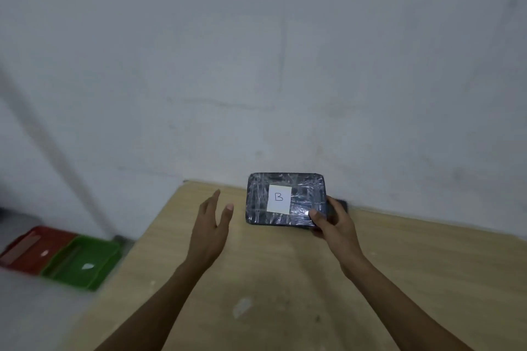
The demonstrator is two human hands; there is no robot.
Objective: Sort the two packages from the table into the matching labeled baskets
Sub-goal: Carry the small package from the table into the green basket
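The right hand (332, 222) fingers clamp the lower right corner of the B-labelled package (285, 199), raised above the tabletop (399, 265). The left hand (211, 225) is spread, empty, just left of it. Baskets (82, 262) lie far left, below.

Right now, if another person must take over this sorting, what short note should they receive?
Right hand: grips the package marked B at its right edge, tilted up over the table.
Left hand: open, empty, beside the package, not touching.
Red basket and green basket: on the floor to the left; labels unreadable.
Done: nothing visibly sorted.
Left: place B in its basket; the second package is not in view.
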